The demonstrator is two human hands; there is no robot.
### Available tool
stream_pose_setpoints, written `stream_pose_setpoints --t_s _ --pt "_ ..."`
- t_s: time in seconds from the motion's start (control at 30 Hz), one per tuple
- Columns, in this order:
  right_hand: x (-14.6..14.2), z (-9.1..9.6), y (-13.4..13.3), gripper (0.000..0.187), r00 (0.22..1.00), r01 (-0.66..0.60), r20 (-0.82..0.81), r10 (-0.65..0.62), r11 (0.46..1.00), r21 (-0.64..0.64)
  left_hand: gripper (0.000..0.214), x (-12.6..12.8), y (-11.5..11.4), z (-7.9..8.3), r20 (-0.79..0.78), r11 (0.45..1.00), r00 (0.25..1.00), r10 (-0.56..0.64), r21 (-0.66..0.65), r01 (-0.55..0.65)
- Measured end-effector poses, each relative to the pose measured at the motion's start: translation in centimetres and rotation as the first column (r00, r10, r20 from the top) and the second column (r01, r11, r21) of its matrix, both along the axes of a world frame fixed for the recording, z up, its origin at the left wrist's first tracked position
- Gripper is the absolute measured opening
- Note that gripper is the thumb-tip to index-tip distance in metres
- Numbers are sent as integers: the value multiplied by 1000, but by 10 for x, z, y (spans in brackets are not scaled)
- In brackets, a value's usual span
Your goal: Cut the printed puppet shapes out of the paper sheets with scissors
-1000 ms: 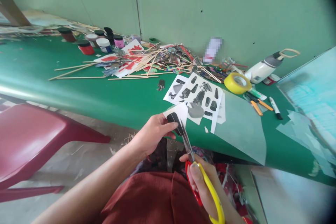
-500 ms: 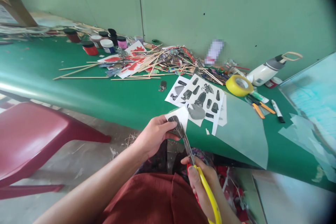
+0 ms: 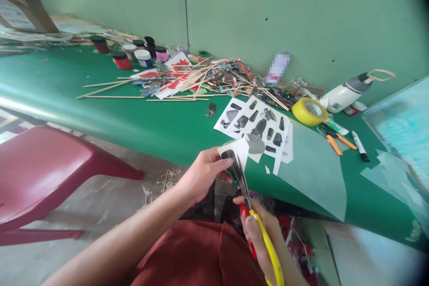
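My left hand pinches a small piece of white paper printed with a dark shape, its thumb lying on the print. My right hand is closed round the yellow and red handles of a pair of scissors. Their blades reach up to the paper, slightly parted, along the right side of the dark shape. Just beyond, on the green table, lie printed sheets with several dark shapes. A single cut-out figure rests to their left.
Thin wooden sticks and painted scraps are heaped along the wall. Paint jars stand at the back left. To the right lie yellow tape, orange-handled pliers, a marker-like tube and a white bottle. A red plastic chair is at left.
The scissor handles have spread apart and the blades have opened a little. The held paper has shifted slightly right. The whole view has moved a little as well.
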State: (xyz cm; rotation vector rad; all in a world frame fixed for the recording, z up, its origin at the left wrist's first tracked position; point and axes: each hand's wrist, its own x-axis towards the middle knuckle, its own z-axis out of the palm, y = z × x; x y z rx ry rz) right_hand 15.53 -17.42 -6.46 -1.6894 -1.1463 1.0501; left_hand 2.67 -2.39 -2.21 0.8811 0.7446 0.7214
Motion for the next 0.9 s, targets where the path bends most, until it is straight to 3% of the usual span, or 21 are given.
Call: stream_pose_setpoints --t_s 0.13,0.43,0.9 --pt "2 -1 -4 53 1000 -27 -7 27 999 27 9 -1 0 3 5 999 1000 -21 28 21" --pt "3 9 -3 58 997 -36 63 38 999 -33 8 1 1 2 23 999 999 -23 29 22" --pt "4 -9 -8 48 999 -50 1 50 999 -2 9 2 3 -1 2 999 999 -32 32 32"
